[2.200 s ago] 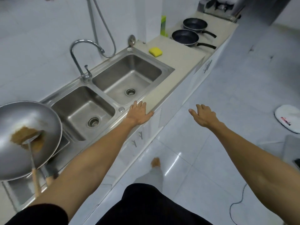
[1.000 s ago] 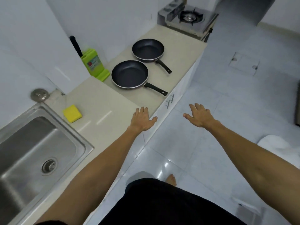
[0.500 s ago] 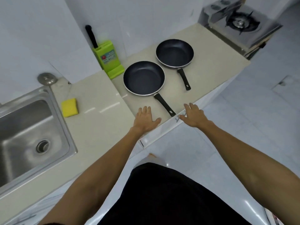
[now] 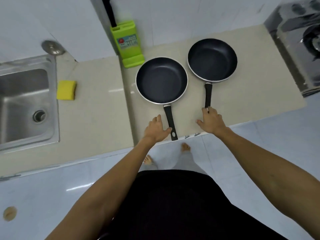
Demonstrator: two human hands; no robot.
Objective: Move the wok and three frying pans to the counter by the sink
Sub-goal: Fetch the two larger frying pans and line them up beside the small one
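Two black frying pans with pale rims lie side by side on the beige counter [image 4: 97, 108], handles pointing toward me. My left hand [image 4: 155, 129] rests palm down just left of the nearer left pan's [image 4: 161, 80] handle, thumb against it, fingers apart. My right hand [image 4: 212, 122] reaches to the end of the right pan's [image 4: 212, 59] handle, fingertips touching it, not closed around it. The wok is out of view.
A steel sink [image 4: 22, 101] is set into the counter at the left, with a yellow sponge [image 4: 66, 90] beside it. A green knife block [image 4: 129, 44] stands against the wall behind the left pan. A gas stove [image 4: 301, 42] sits at the right end.
I have walked from the sink along the counter to the two pans. Both hands have come forward from the counter edge to the pan handles. The wok has left the view.
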